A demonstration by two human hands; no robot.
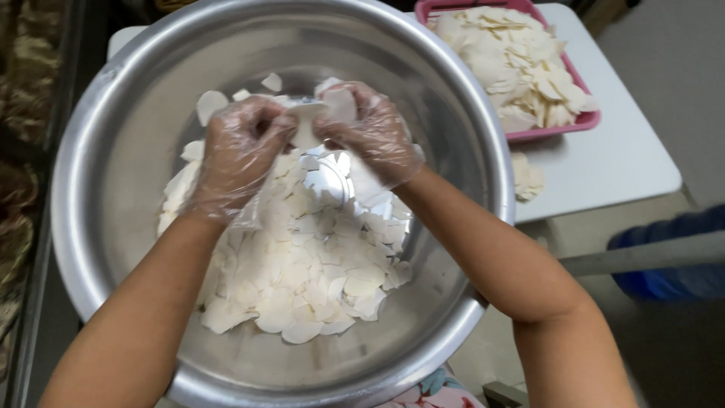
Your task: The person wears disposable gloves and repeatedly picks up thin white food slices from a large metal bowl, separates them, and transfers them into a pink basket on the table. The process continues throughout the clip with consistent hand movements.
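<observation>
Both hands, left & right, pinch white slice over steel bowl.

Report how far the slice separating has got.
Done: loose white slices cover the bottom of the steel bowl. In hand: the gloved left hand and right hand together pinch a white piece above the pile. Left: the pink tray on the white table holds a heap of slices, and a few lie beside it.
</observation>
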